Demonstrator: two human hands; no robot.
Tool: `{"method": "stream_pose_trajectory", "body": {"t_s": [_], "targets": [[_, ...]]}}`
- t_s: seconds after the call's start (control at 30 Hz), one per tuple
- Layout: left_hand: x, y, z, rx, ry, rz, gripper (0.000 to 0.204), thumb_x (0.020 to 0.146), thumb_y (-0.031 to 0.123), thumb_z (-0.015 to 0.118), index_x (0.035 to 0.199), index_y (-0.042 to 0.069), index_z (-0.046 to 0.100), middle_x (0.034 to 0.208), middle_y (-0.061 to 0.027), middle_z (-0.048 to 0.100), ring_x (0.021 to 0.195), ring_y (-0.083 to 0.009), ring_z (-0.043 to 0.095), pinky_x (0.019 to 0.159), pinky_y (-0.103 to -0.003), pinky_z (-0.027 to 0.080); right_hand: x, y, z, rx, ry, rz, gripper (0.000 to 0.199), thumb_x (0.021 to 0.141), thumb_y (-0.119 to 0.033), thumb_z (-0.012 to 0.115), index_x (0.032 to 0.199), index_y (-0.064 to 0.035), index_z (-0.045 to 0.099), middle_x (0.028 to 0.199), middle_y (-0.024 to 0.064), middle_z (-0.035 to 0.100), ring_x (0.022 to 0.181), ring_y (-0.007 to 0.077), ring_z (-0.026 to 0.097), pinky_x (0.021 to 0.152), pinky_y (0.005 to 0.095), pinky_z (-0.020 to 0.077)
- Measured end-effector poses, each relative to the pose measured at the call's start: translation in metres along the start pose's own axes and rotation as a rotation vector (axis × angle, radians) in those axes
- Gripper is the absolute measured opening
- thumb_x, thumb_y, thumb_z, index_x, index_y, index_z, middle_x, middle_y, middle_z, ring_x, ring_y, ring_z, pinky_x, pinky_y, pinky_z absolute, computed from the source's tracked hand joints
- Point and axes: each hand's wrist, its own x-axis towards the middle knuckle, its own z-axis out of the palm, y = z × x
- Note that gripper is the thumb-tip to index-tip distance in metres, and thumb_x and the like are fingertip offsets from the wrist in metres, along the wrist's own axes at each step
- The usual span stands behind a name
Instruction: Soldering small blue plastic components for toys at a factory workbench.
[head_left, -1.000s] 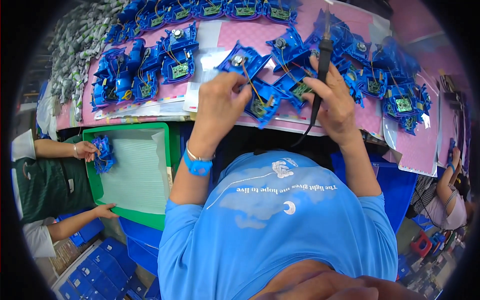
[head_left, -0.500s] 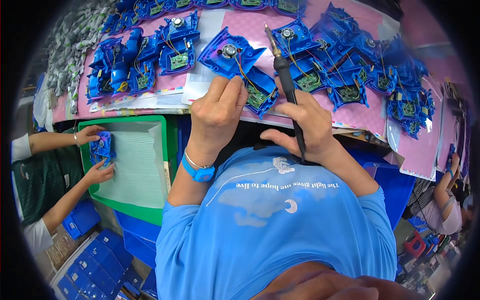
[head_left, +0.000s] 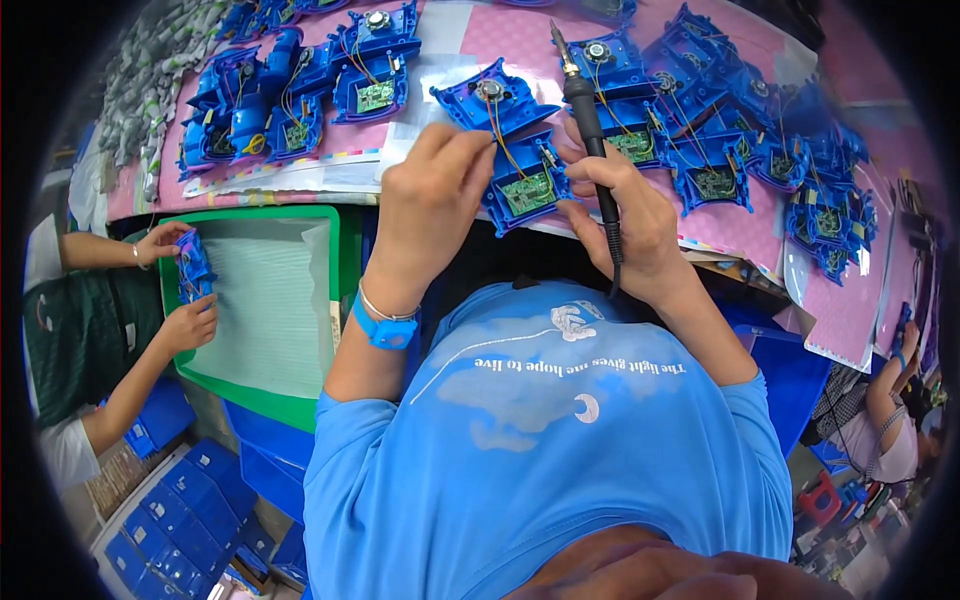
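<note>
In front of me on the table lies a blue plastic housing in two halves. Its upper half carries a round speaker, and the lower half holds a green circuit board. Thin orange and dark wires join the halves. My left hand is pinched just beside these wires; whatever is between its fingertips is hidden. My right hand grips a black soldering iron, tip pointing up and away from the board. Its thumb and fingers are close to the lower half's right edge.
Similar opened blue housings line the pink table left, right and behind. Grey parts are heaped at far left. A co-worker's hands hold a blue housing over a green-rimmed tray. Another person sits at right.
The lower half has shifted and turned, showing more of its board. My left fingers have moved up to the wires. The soldering iron has shifted right. The co-worker's housing has tilted and moved left.
</note>
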Motion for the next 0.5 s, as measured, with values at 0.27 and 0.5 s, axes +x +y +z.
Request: {"method": "stream_pose_trajectory", "body": {"t_s": [0.27, 0.5], "targets": [[-0.013, 0.006, 0.003, -0.764, -0.202, -0.658, 0.028, 0.084, 0.011, 0.085, 0.110, 0.002, 0.078, 0.078, 0.0028, 0.064, 0.066, -0.0020, 0.052, 0.058, -0.021, 0.043, -0.018, 0.014, -0.006, -0.025, 0.033, -0.087, 0.044, 0.080, 0.011, 0.077, 0.117, -0.0020, 0.057, 0.134, 0.0316, 0.062, 0.117, 0.0388, 0.070, 0.090, 0.0404, 0.0608], [-0.040, -0.012, 0.008, -1.477, 0.208, -0.761, 0.036, 0.100, 0.003, 0.063, 0.135, 0.000, 0.066, 0.106, -0.0032, 0.061, 0.070, -0.0057, 0.050, 0.059, -0.023, 0.041, -0.016, -0.008, -0.025, -0.039, 0.098, -0.232, 0.028, 0.089, 0.003, 0.072, 0.115, 0.0015, 0.062, 0.100, 0.0241, 0.072, 0.085, 0.0315, 0.072, 0.072, 0.0363, 0.0574]]}}
